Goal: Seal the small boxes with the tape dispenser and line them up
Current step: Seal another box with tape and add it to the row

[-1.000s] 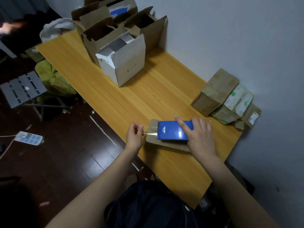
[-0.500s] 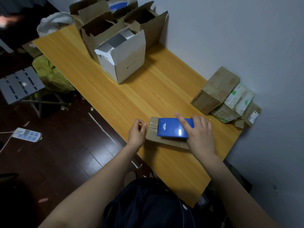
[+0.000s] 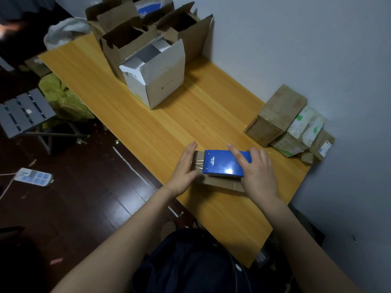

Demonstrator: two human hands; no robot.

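Near the table's (image 3: 148,132) lower-left edge, one blue tape dispenser (image 3: 224,163) lies on one small box (image 3: 220,183), right hand (image 3: 257,174) gripping the dispenser, flat left hand (image 3: 184,166) pressing the box end; bare wood spreads frame-centre.

Bare table (image 3: 179,125) lies open between the white box (image 3: 156,81) and the sealed boxes (image 3: 277,117). Both hug the wall (image 3: 296,49)

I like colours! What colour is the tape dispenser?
Blue tape dispenser, seen clearly in the head view.

Glossy blue tape dispenser (image 3: 225,163), perhaps plastic, matt brown cardboard small box (image 3: 220,182), smooth wood-grain table (image 3: 169,127)
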